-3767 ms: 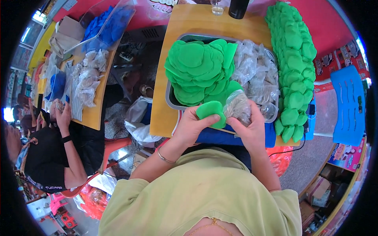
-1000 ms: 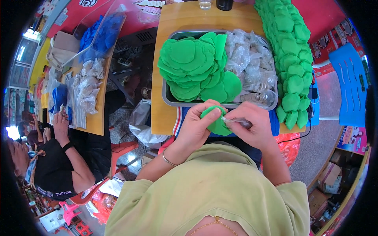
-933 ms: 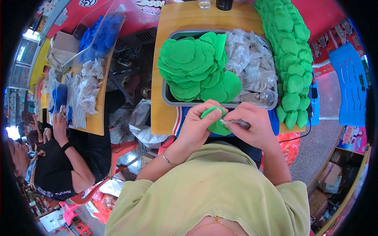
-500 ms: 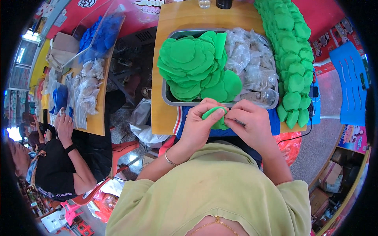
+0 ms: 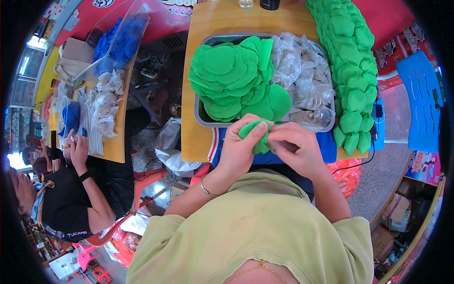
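Observation:
A soft round green sheet [image 5: 255, 136] is folded between my hands, just in front of the tray's near edge. My left hand [image 5: 240, 150] is closed on it, the thumb pressed over its front. At the sheet's right edge, my right hand [image 5: 299, 146] pinches with bent fingertips; exactly what lies between them is partly hidden. Beyond my hands, a metal tray [image 5: 197, 116] holds a heap of flat round green sheets [image 5: 220, 61] on its left. Clear plastic bags [image 5: 300, 68] with brownish contents fill its right side.
Rows of puffy green pieces [image 5: 350, 71] run along the table's right side. A dark cup [image 5: 269, 4] and a glass [image 5: 245, 4] stand at the far edge. To the left, a co-worker [image 5: 71, 199] sits at another table [image 5: 120, 128] with blue sheets and bags.
My left hand has shifted slightly left and turned with the green sheet, showing more of its face. My right fingers have moved a little along its edge. The co-worker's hands have shifted.

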Action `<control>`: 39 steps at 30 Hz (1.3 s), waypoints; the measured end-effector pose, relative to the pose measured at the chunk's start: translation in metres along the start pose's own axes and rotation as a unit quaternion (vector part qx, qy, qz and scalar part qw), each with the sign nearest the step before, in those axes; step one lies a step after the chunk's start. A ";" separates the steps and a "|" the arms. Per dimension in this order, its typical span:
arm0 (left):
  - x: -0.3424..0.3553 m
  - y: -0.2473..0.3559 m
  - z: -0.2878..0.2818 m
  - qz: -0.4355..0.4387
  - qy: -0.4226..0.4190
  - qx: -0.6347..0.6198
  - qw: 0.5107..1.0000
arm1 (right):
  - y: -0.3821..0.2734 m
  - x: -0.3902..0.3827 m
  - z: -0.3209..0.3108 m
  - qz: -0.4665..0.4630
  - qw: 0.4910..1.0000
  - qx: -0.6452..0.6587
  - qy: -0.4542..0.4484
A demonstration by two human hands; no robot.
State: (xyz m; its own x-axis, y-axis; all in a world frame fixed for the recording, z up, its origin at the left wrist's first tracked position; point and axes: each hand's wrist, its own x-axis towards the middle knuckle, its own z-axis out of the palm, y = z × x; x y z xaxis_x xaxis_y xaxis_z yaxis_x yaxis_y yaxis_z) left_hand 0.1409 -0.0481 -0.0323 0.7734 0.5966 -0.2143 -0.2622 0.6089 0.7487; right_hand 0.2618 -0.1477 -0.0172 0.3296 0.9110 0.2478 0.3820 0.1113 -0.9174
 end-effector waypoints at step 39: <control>-0.004 -0.003 -0.021 -0.054 -0.085 0.103 0.990 | -0.009 -0.002 -0.003 0.149 0.989 0.001 0.004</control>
State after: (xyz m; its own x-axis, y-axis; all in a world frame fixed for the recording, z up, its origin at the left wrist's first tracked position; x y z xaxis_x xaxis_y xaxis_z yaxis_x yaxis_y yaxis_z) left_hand 0.1261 -0.0413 -0.0466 0.8811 0.4269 -0.2038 -0.0635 0.5335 0.8434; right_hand 0.2606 -0.1516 -0.0086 0.4348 0.8999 -0.0317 0.2646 -0.1613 -0.9508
